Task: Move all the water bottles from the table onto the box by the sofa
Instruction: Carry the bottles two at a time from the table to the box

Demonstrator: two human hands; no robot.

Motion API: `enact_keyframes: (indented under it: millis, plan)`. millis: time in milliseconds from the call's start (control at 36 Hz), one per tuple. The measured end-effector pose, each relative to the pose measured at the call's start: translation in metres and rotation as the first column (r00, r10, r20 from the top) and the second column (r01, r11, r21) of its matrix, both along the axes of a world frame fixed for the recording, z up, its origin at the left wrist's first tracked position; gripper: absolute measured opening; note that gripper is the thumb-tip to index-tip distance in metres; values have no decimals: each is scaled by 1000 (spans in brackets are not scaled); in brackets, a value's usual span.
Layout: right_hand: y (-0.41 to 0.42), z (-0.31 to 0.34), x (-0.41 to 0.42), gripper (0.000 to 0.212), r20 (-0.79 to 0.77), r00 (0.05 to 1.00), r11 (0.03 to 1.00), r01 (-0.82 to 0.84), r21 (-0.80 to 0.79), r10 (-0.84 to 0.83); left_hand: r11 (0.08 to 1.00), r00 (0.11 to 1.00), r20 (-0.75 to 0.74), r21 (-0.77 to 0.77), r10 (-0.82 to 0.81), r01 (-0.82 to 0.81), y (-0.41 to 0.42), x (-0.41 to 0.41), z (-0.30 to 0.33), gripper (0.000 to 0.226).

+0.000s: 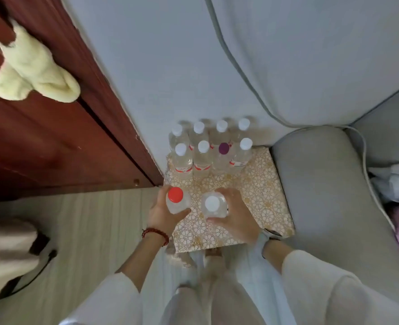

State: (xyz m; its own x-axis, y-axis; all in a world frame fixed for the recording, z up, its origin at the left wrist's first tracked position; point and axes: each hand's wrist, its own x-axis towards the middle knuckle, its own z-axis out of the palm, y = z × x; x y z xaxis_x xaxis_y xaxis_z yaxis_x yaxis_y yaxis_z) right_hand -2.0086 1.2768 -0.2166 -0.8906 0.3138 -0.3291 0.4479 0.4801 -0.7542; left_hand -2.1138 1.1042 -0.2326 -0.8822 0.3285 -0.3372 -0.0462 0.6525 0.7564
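Clear plastic, probably full and heavy: left hand clamps the red-capped bottle, right hand the white-capped bottle, mid-body.

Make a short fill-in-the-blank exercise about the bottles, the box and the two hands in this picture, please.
1. The left hand holds a bottle with a ____ cap.
2. The right hand holds a bottle with a ____ cap.
3. ____ bottles already stand in two rows on the box.
4. One standing bottle has a ____ cap.

Missing words: red; white; Eight; purple
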Motion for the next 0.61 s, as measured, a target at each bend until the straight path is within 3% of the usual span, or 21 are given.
enact_keyframes:
  millis: [278, 444, 611]
  plan:
    - [31, -47, -67, 70, 7, 998, 997, -58, -41, 59, 1000, 1000, -28, -26, 12, -12, 44, -37, -55, 70]
    - [31, -53, -84, 80, 24, 1000, 998, 11, -58, -10, 998, 998, -42, -44, 41, -43, 58, -49, -57, 71]
    - [25, -56, -83, 81, 29, 991, 984, 133, -118, -131, 995, 994, 39, -1, 100, -100, 56, -47, -55, 71]
